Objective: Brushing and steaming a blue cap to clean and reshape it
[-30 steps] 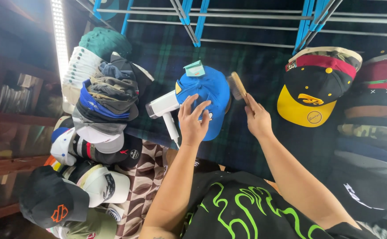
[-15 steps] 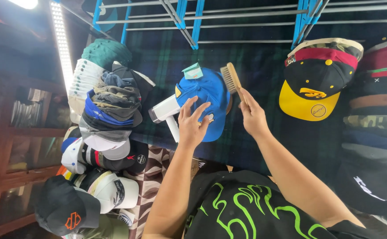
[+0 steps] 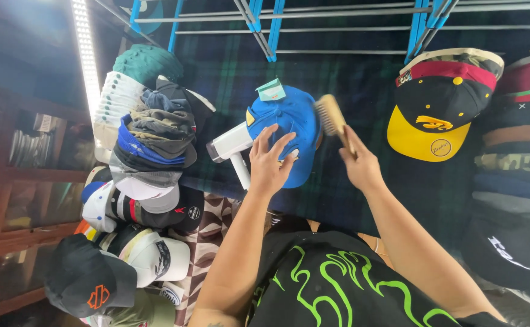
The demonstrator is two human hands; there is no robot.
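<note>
A bright blue cap (image 3: 289, 121) lies on a dark plaid cloth (image 3: 228, 79) in front of me, with a small teal tag (image 3: 270, 90) at its top. My left hand (image 3: 270, 160) rests flat on the cap, fingers spread. My right hand (image 3: 360, 163) grips a wooden brush (image 3: 331, 116), whose bristles touch the cap's right side. A white handheld steamer (image 3: 231, 147) lies just left of the cap, next to my left hand.
A tall stack of caps (image 3: 146, 139) stands at the left, with more caps (image 3: 125, 266) below it. A black and yellow cap (image 3: 437, 115) lies at the right beside folded caps (image 3: 516, 139). A blue and grey metal rack (image 3: 265, 24) runs along the top.
My right hand has carried the brush from off the cap's right edge up onto the cap's right side. My left hand stays pressed on the cap.
</note>
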